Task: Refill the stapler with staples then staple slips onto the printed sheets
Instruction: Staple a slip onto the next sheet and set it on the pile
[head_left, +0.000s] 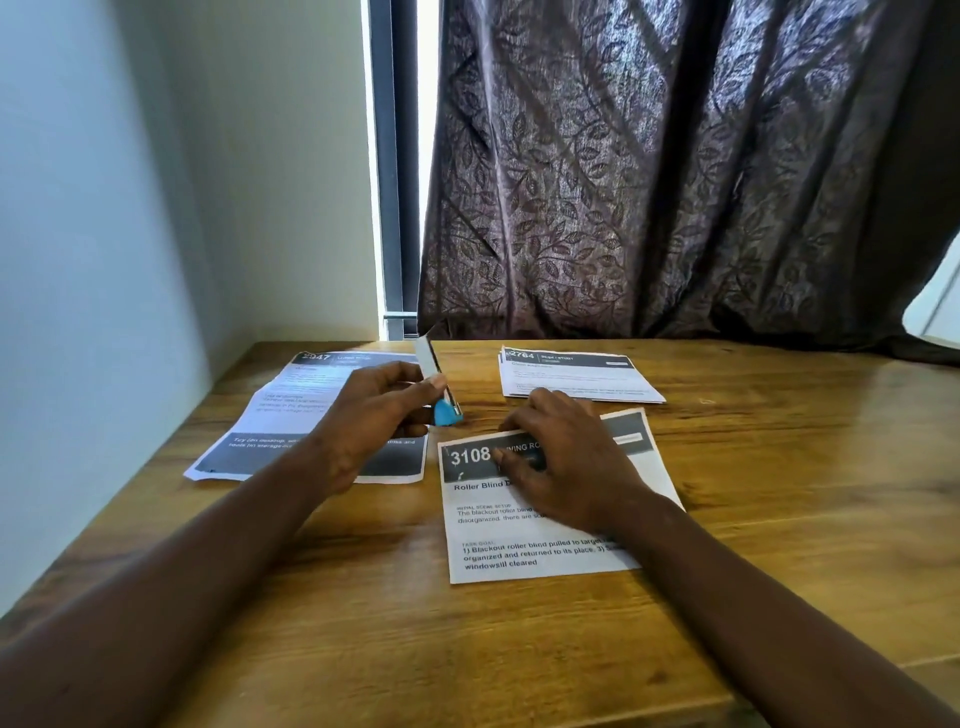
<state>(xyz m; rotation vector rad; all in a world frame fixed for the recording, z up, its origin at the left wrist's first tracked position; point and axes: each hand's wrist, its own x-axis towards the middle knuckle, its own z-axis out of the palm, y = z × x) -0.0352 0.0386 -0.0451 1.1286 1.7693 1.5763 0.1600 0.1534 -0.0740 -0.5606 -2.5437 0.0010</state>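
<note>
Gripping the small blue-and-silver metal stapler (432, 364), our left hand (374, 415) held it above the wooden table (779, 493), with the thumb and curled fingers closed round its lower body. The stapler stood nearly upright. Its silver arm rose past our fingertips and its blue plastic end pointed down, just off the right edge of the printed sheet headed 2947 (291, 405). That sheet lay flat under our left wrist, its dark footer band nearest us.

Our right hand (566, 457) lay palm down on the white printed sheet headed 3108 (519, 551), fingers spread and fairly straight. The fingertips pressed on the dark header band beside the number. This sheet sat just right of the stapler and apart from it, with bare table showing between the blue end and the paper's top left corner. We could not tell whether a separate slip lay under our fingers.

Farther back on the right, a thin stack of printed sheets headed 2764 (576, 379) rested near the table's far edge. Behind it hung a dark brown curtain with a leaf pattern (649, 182), and a pale wall (130, 208) closed the left side.
</note>
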